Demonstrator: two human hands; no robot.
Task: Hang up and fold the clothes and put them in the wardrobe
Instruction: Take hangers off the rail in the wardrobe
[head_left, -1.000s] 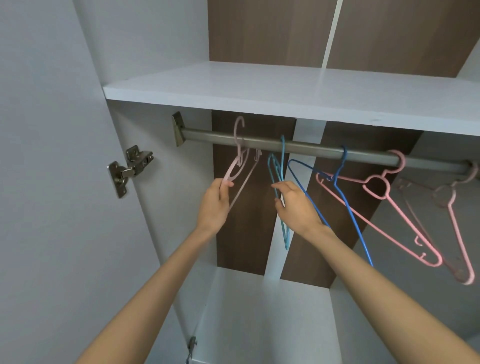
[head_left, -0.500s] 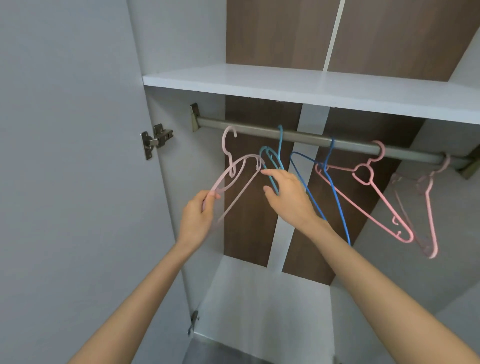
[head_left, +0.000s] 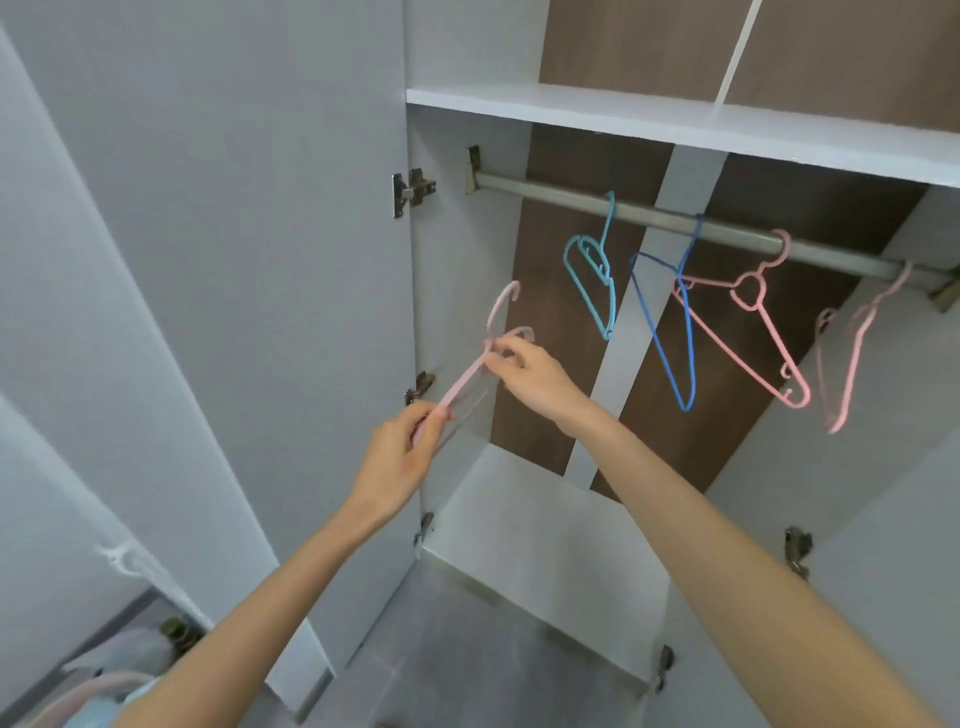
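A pale pink hanger (head_left: 470, 374) is off the rail and held in front of the open wardrobe. My left hand (head_left: 402, 457) grips its lower end. My right hand (head_left: 530, 376) pinches it near the neck, just below the hook. Still hanging on the metal rail (head_left: 649, 215) are a teal hanger (head_left: 592, 280), a blue hanger (head_left: 670, 332), a pink hanger (head_left: 748, 332) and another pale pink hanger (head_left: 852, 353) at the far right. No clothes hang on any of them.
A white shelf (head_left: 675, 122) runs above the rail. The wardrobe's left door (head_left: 234, 260) stands open with metal hinges (head_left: 413, 189). The wardrobe floor (head_left: 545, 530) is white. Some pale clothing (head_left: 114, 686) shows at the bottom left corner.
The pale pink hanger has come off the rail and moved down and left. My right hand left the teal hanger and took hold of the pink one. The view pulled back.
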